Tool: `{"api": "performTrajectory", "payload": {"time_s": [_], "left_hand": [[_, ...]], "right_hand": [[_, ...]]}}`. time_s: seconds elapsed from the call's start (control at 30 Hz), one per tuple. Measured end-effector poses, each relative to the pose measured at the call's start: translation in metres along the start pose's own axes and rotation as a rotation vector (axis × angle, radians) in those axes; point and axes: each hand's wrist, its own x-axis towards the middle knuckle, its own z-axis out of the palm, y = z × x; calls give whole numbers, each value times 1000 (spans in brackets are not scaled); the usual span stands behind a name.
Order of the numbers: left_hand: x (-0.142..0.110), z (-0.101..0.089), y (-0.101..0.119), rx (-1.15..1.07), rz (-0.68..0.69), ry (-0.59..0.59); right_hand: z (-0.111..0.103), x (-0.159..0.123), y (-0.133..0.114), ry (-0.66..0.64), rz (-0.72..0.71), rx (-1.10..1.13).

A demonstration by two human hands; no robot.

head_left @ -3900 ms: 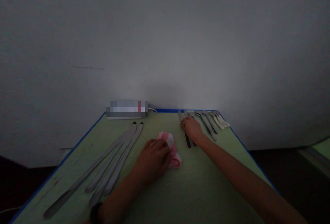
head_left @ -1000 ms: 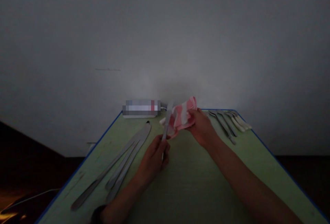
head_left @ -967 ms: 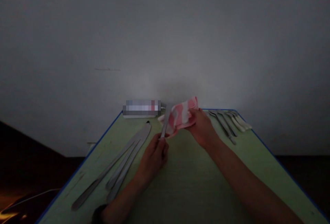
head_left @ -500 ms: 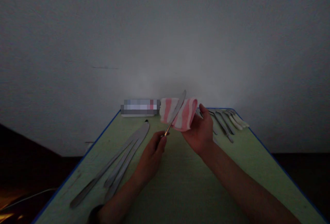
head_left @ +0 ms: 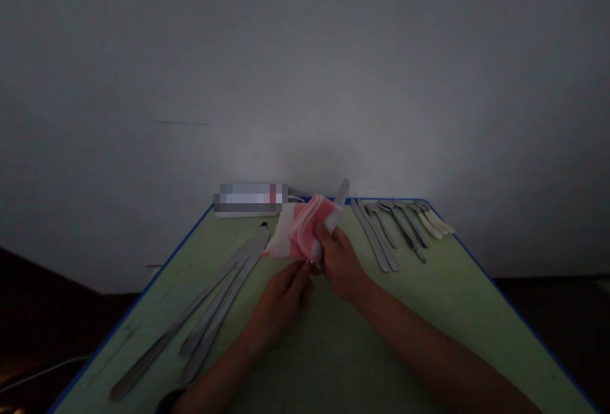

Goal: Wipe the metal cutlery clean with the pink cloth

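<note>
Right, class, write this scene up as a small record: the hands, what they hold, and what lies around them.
left hand: holds knife near its lower end
right hand: presses cloth against knife
cloth: pink and white, folded
knife: tip shows beyond cloth
table: green, blue-edged
table left: long knives, blades overlapping
table right: cutlery, some white-handled
back left: white object, blurred

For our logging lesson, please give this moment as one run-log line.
left hand: holding knife | right hand: pressing striped cloth around it | other cutlery: on table

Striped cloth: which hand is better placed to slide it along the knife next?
The right hand, probably: it holds the cloth against the knife; the left hand grips its handle.
</note>
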Motion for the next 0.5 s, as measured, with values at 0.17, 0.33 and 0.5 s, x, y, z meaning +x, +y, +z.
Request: {"api": "performTrajectory", "payload": {"time_s": [0.17,0.33,0.5], "left_hand": [[2,-5,-3,-355,-199,-127],[-7,-8,2,-578,-305,-434],[-6,-3,4,-449,-187,-316]], "right_hand": [[-9,8,-18,42,6,119],[-14,13,-48,-109,64,280],[-15,15,-50,-156,-13,363]]}}
